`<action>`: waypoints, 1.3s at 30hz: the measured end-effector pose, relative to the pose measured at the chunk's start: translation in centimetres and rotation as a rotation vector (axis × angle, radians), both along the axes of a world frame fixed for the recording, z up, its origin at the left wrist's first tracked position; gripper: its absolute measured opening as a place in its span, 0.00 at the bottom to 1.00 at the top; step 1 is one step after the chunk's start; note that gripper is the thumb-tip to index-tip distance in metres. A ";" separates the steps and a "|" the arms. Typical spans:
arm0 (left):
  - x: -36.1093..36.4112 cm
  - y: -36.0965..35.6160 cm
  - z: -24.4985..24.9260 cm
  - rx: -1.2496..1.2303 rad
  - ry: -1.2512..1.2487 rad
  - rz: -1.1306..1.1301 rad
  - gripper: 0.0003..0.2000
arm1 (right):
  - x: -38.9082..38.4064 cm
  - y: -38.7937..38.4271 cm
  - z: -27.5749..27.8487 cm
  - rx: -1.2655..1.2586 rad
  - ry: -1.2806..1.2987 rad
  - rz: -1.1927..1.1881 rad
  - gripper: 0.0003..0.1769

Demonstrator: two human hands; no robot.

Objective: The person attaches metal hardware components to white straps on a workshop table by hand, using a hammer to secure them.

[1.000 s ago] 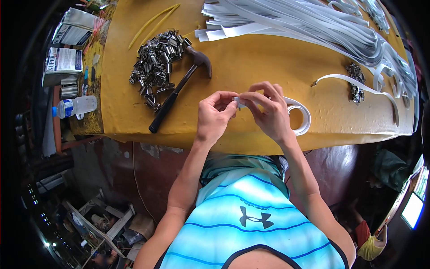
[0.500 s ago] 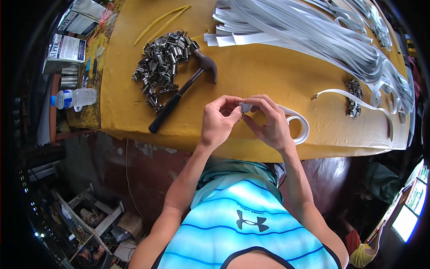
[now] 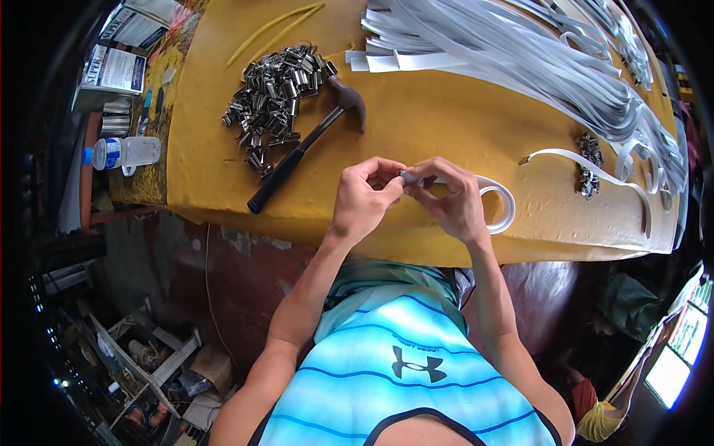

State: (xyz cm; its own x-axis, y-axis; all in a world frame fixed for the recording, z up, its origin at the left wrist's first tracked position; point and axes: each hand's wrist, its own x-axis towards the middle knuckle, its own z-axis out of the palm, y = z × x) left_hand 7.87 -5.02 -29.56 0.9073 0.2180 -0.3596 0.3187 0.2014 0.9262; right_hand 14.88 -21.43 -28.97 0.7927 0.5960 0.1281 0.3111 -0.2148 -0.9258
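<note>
Close to the near edge of the worktop, around its middle, the left hand and right hand meet, thumbs and fingers of both clamped on the end of a white strap. Whether a clip sits on that end is too small to tell. The strap passes behind the right hand and curls into a loop beside it, by the near edge. Left of the hands, a hammer lies aslant, its handle towards the near edge and its head just beside a heap of metal clips. A thick bundle of straps spreads towards the far right corner; near the right edge, a loose strap crosses a smaller clip pile.
</note>
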 end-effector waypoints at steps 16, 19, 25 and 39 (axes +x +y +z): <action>0.3 0.2 1.4 -0.144 -0.102 0.003 0.08 | 2.1 -0.8 1.5 0.005 0.112 0.034 0.11; 0.2 0.2 1.7 -0.121 -0.107 0.016 0.08 | 3.0 -0.9 1.9 -0.100 0.231 0.115 0.13; -0.1 0.1 1.6 -0.117 -0.144 0.028 0.07 | 3.4 -0.7 2.3 -0.043 0.448 0.168 0.13; -0.3 0.0 0.6 -0.168 -0.185 0.096 0.09 | 2.7 0.3 1.5 -0.075 0.202 0.073 0.10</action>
State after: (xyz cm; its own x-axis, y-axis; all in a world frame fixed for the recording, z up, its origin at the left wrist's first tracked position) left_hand 7.58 -5.01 -28.96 0.9391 0.2575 -0.2277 0.1188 0.3786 0.9179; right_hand 17.57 -21.16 -27.48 0.7523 0.6544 -0.0759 0.1380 -0.2692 -0.9532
